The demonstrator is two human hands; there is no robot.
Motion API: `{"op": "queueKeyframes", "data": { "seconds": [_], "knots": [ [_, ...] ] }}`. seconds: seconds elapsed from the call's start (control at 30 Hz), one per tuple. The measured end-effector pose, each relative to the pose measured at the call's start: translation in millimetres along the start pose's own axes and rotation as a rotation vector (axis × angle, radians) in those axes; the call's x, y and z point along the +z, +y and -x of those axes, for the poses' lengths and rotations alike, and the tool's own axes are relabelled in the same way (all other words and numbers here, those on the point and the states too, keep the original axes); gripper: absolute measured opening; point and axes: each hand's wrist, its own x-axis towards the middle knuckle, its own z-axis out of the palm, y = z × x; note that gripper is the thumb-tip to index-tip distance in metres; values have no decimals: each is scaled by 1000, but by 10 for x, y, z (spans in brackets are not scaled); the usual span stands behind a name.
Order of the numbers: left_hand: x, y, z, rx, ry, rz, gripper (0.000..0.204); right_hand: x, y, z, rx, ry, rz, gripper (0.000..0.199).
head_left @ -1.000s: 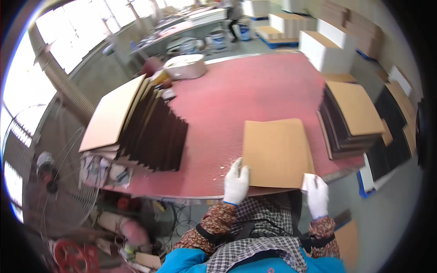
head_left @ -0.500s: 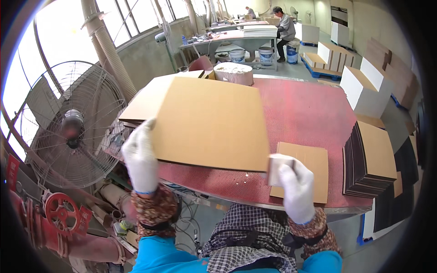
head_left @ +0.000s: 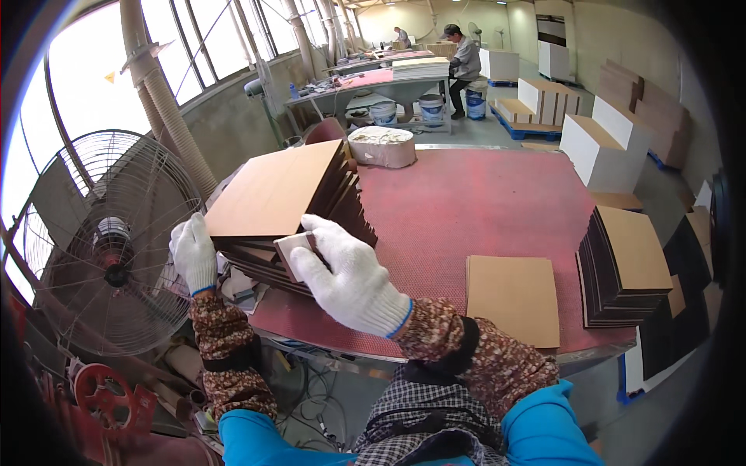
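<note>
with twelve o'clock straight ahead of the person, the tan top board (head_left: 272, 194) lies on a leaning, fanned-out stack of dark-edged boards (head_left: 346, 203), at nine o'clock from the middle of the red tabletop (head_left: 466, 194). the left hand (head_left: 193, 252), in a white knitted glove with a blue hem, is at the board's eight o'clock corner, fingers bent up along the edge; i cannot tell whether it grips the board or only rests against it. the right hand (head_left: 346, 272), gloved the same way, reaches across to the five o'clock corner and pinches a small pale block (head_left: 295, 252) between thumb and fingers, just at the board's near edge; whether the block presses on the board i cannot make out

at five o'clock on the tabletop lies a low, flat pile of tan boards (head_left: 513, 295), partly behind the right sleeve (head_left: 505, 353). a taller stack with dark sides (head_left: 622, 264) stands between three and four o'clock, and a whitish rounded drum (head_left: 382, 147) between ten and eleven. off the table, a large wire-caged fan (head_left: 113, 241) stands at nine o'clock, a red handwheel (head_left: 105, 392) at eight. far off at twelve a co-worker (head_left: 466, 66) sits by another bench (head_left: 420, 71); a blue pallet (head_left: 528, 130) with white-sided blocks on it is at one, and more white-sided blocks (head_left: 594, 159) stand at two
</note>
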Motion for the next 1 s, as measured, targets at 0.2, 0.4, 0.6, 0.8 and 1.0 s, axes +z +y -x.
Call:
{"op": "queueKeyframes", "data": {
  "seconds": [0.2, 0.4, 0.6, 0.8, 1.0],
  "knots": [
    [166, -277, -186, 28, -1, 229, 49, 83, 20, -96, -36, -46, 150, 45],
    [221, 31, 215, 205, 378, 203, 34, -254, 218, 117, 121, -20, 222, 25],
    [-152, 1210, 1866, 686, 57, 672, 41, -1131, 599, 1423, 378, 112, 578, 30],
    [1201, 1788, 3166, 233, -923, 972, 51, -1909, 395, 2535, 929, 346, 1195, 31],
    [1849, 2286, 3759, 167, -929, 960, 61, -2246, 297, 2804, 1024, 125, 1472, 26]
  ]
}}
